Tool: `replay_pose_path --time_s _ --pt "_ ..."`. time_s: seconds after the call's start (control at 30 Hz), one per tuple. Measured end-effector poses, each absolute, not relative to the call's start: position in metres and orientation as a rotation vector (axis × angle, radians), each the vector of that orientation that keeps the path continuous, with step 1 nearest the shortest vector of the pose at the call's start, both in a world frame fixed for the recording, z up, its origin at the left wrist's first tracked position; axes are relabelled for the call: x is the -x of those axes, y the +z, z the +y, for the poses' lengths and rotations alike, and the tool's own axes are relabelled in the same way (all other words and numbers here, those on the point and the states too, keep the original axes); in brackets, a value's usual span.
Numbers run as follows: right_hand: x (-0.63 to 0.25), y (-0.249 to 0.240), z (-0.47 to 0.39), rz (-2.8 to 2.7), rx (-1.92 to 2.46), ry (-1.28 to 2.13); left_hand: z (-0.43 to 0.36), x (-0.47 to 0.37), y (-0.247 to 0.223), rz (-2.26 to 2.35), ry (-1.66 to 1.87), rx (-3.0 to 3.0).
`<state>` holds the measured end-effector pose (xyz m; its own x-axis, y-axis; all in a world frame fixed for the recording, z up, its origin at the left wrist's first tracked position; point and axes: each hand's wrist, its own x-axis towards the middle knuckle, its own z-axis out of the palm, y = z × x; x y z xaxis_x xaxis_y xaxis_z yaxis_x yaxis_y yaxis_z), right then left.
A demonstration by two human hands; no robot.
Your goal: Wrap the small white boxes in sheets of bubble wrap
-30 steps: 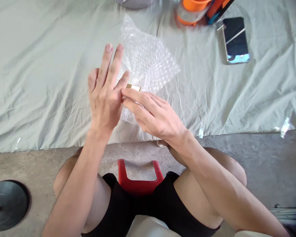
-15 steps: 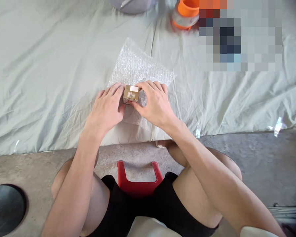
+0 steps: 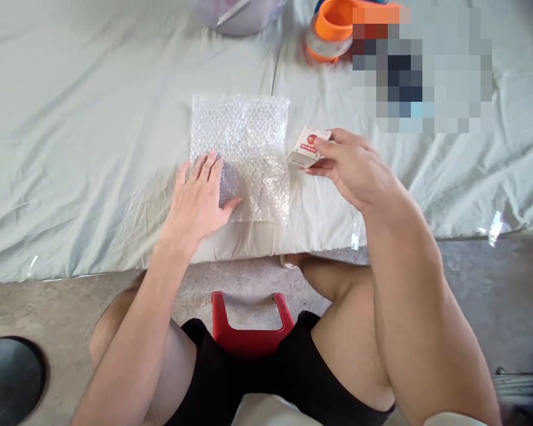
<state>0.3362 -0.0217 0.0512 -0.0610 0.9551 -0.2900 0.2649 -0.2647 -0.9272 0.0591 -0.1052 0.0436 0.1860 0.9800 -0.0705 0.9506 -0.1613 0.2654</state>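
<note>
Right hand (image 3: pixel 322 155) grips a small box (image 3: pixel 308 147); its red label's writing is illegible.

A person wears black, loose-legged fabric shorts (image 3: pixel 231 378), a pale cloth top (image 3: pixel 269 410) with an off-white sleeve (image 3: pixel 455 419), and whitish footwear (image 3: pixel 288 261), partly hidden; the left hand (image 3: pixel 198 198) is bare.

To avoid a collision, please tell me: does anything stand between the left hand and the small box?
Nothing visible stands upright there. Only the bubble wrap, spread on the cloth and partly under the left hand, lies between that hand and the small box, which the right hand holds.
</note>
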Motion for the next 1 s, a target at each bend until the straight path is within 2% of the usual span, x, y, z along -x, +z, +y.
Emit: replay_pose_path --time_s 0.1,0.27,0.5,0.6,0.83,1.0 --pt "-0.347 0.047 -0.024 -1.425 1.644 1.315 -0.106 -0.059 0.044 1.859 0.158 -2.196" --pt "-0.355 0.035 -0.022 -1.534 1.827 0.865 -0.106 -0.063 0.046 1.869 0.143 -2.192" --pt "-0.347 0.038 -0.025 -1.661 1.912 0.562 -0.107 -0.068 0.046 1.888 0.146 -2.199" --pt "-0.347 0.037 -0.032 -1.787 1.792 0.458 -0.107 -0.067 0.047 1.885 0.118 -2.194" --pt "-0.363 0.007 -0.026 -1.917 1.554 0.451 -0.107 -0.066 0.047 1.891 0.135 -2.184" --pt "-0.34 0.022 -0.032 -1.944 1.479 0.198 -0.106 -0.066 0.048 1.889 0.086 -2.179"
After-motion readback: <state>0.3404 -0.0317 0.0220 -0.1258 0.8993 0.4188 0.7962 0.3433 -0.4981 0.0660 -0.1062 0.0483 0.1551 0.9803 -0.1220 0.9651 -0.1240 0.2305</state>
